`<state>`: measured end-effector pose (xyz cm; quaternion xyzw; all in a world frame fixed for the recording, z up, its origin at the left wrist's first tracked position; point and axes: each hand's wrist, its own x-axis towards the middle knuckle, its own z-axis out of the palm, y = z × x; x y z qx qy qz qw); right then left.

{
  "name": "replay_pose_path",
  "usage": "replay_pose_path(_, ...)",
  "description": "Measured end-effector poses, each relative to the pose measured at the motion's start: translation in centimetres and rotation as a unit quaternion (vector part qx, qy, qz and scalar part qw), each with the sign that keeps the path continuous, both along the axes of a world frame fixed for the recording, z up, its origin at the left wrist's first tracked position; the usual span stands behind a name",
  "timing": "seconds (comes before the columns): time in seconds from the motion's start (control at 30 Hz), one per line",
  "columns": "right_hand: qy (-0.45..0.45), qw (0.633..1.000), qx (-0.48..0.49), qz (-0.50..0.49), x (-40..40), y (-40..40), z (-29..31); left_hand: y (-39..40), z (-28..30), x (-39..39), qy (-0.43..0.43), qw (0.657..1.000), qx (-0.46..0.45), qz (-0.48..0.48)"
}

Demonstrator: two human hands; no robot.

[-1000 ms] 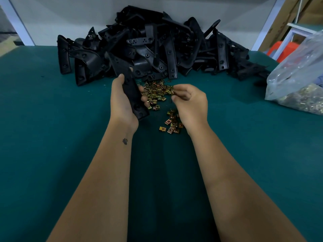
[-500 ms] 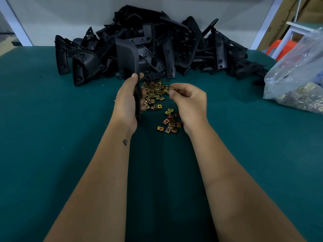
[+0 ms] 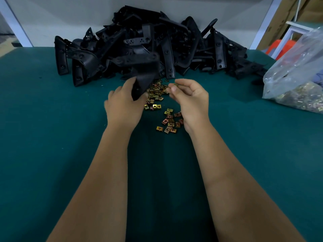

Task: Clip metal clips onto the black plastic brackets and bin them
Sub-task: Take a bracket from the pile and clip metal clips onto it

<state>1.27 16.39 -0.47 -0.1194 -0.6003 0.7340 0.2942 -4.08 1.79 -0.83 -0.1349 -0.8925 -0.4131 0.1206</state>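
- The left hand (image 3: 122, 105), just left of the frame's centre, grasps a black plastic bracket (image 3: 143, 74) by its lower end; the bracket rises tilted toward the upper right and its upper part is blurred.
- The right hand (image 3: 191, 100), just right of centre, has its grip pinched on a small metal clip (image 3: 176, 85) between thumb and fingertips, held above the bench (image 3: 43, 137) and apart from the bracket.
- Between and just below the two hands, loose gold-coloured metal clips (image 3: 168, 122) lie scattered on the green bench; a denser heap of them (image 3: 156, 92) sits right behind the held bracket, partly hidden by it.
- A large pile of black plastic brackets (image 3: 174, 42) fills the upper middle of the frame, against a pale wall (image 3: 52, 20), and stands directly behind the hands.
- At the right edge of the frame a clear plastic bag (image 3: 297, 70) rests on the bench, with more clips showing through its lower part.
- In the upper right corner, past the bench, stand a white frame (image 3: 290, 32) and something orange (image 3: 277, 48), too cropped to name.
- Both bare forearms reach up from the bottom of the frame.
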Motion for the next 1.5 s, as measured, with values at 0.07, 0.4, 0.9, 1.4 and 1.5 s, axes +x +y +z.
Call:
replay_pose_path(0.07,-0.005,0.999,0.021,-0.031,0.0,0.1,0.0,-0.1,-0.2,-0.1,0.026,0.991,-0.118,0.053)
replay_pose_path(0.4,-0.044,0.972,0.23,0.011,0.1,-0.8,0.0,0.3,-0.3,0.3,0.087,0.974,-0.199,0.064)
replay_pose_path(0.9,-0.011,0.98,-0.197,0.028,-0.3,-2.5,1.0,3.0,1.2,2.2,-0.085,0.899,0.428,0.025)
replay_pose_path(1.4,0.015,0.997,-0.077,-0.001,-1.6,-5.9,0.0,3.2,-0.7,0.8,-0.309,0.641,0.702,-0.025)
replay_pose_path(1.5,0.019,0.995,-0.097,0.017,-1.6,-5.3,-0.4,2.9,-0.4,0.3,-0.328,0.651,0.684,-0.041)
